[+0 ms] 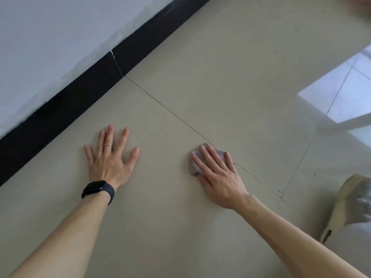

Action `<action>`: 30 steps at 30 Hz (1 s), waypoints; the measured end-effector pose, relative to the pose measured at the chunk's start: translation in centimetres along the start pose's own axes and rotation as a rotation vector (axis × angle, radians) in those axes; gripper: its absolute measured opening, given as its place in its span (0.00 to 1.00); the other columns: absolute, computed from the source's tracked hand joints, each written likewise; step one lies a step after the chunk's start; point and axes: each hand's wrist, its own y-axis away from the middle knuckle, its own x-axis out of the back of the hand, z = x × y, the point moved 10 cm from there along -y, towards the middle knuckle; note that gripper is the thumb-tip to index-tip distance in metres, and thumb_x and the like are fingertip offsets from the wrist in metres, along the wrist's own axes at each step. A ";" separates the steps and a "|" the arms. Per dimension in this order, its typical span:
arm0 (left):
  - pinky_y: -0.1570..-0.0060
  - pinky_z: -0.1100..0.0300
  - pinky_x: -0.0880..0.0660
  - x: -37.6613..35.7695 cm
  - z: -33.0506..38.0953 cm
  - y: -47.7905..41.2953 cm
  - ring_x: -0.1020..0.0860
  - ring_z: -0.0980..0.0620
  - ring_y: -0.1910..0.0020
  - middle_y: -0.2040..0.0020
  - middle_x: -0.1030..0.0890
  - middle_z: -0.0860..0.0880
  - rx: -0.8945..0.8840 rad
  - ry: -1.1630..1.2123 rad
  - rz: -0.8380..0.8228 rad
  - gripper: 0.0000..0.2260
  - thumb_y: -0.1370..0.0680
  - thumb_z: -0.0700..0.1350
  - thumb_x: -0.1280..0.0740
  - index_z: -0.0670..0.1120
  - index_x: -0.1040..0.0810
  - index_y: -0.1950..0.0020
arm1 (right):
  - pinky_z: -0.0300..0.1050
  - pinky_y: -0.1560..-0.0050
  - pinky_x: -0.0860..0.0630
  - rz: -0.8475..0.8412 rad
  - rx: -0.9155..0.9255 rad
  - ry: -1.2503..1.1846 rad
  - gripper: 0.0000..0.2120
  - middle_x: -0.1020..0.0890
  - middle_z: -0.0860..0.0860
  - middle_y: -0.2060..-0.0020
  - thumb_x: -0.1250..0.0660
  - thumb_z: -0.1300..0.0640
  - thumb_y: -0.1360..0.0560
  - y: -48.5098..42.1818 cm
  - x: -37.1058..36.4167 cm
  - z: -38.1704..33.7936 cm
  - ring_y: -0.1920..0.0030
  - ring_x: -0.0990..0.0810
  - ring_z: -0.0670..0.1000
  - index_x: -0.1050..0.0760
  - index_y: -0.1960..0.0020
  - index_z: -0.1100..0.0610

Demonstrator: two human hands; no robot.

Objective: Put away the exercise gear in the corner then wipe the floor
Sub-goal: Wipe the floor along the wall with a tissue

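Observation:
A small grey-purple cloth (pixel 194 167) lies bunched on the beige tiled floor (pixel 220 77), right on a tile joint. My right hand (pixel 217 174) presses flat on top of the cloth, fingers together and stretched over it, covering most of it. My left hand (pixel 110 157) rests flat on the bare floor to the left, fingers spread wide, holding nothing. It wears a ring and a dark watch on the wrist. No exercise gear is in view.
A black skirting board (pixel 60 109) runs diagonally along the base of a pale wall (pixel 40 47) at the upper left. A bright window reflection (pixel 341 91) shines on the tiles at the right. A blurred beige and grey shape (pixel 353 205) sits at the right edge.

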 end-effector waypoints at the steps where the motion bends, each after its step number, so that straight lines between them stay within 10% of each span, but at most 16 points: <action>1: 0.26 0.34 0.54 0.0 -0.7 -0.2 0.55 0.51 0.20 0.18 0.55 0.53 0.011 -0.020 -0.002 0.30 0.23 0.70 0.56 0.66 0.55 0.21 | 0.57 0.22 0.55 -0.030 0.139 0.033 0.26 0.52 0.45 0.19 0.53 0.42 0.16 -0.7 0.3 -0.6 0.20 0.57 0.46 0.52 0.20 0.41; 4: 0.26 0.35 0.55 0.0 -0.8 -0.2 0.54 0.52 0.20 0.18 0.55 0.54 0.015 -0.013 0.012 0.30 0.23 0.71 0.54 0.67 0.54 0.22 | 0.56 0.22 0.51 -0.037 0.163 0.117 0.25 0.52 0.44 0.20 0.54 0.41 0.16 -5.9 2.5 3.3 0.21 0.56 0.44 0.53 0.20 0.39; 10: 0.26 0.35 0.54 0.6 -0.7 -0.4 0.53 0.52 0.20 0.18 0.55 0.55 0.009 0.024 0.023 0.31 0.23 0.69 0.50 0.67 0.53 0.22 | 0.59 0.23 0.63 0.080 -0.545 -0.201 0.26 0.58 0.46 0.19 0.53 0.43 0.16 -12.7 5.0 8.0 0.21 0.63 0.45 0.56 0.20 0.41; 15: 0.25 0.35 0.53 0.7 -0.8 -0.4 0.52 0.54 0.20 0.19 0.54 0.56 0.023 0.035 0.022 0.34 0.23 0.68 0.49 0.60 0.53 0.20 | 0.55 0.22 0.58 -0.154 0.308 0.067 0.25 0.56 0.44 0.20 0.55 0.43 0.16 -10.8 2.7 -3.1 0.21 0.61 0.45 0.55 0.20 0.40; 17: 0.25 0.35 0.53 0.6 -0.7 -0.5 0.53 0.54 0.20 0.19 0.55 0.56 0.017 0.026 0.022 0.34 0.23 0.67 0.50 0.59 0.53 0.19 | 0.53 0.22 0.56 -0.154 0.359 0.113 0.25 0.55 0.43 0.20 0.54 0.42 0.16 -13.3 4.1 -0.4 0.21 0.59 0.44 0.54 0.20 0.39; 23: 0.25 0.36 0.55 0.6 -0.6 -0.5 0.55 0.54 0.20 0.19 0.56 0.56 0.013 -0.007 0.023 0.33 0.23 0.67 0.51 0.59 0.54 0.19 | 0.60 0.23 0.62 0.043 -0.550 -0.140 0.27 0.58 0.49 0.19 0.54 0.43 0.17 -24.0 7.9 8.9 0.21 0.63 0.47 0.57 0.19 0.43; 30: 0.25 0.35 0.55 0.5 -0.8 -0.7 0.54 0.54 0.20 0.19 0.55 0.56 0.028 -0.019 -0.008 0.34 0.23 0.68 0.50 0.59 0.54 0.19 | 0.55 0.22 0.60 -0.156 0.512 0.145 0.25 0.54 0.45 0.19 0.55 0.43 0.16 -21.9 3.5 -8.3 0.21 0.60 0.45 0.54 0.19 0.42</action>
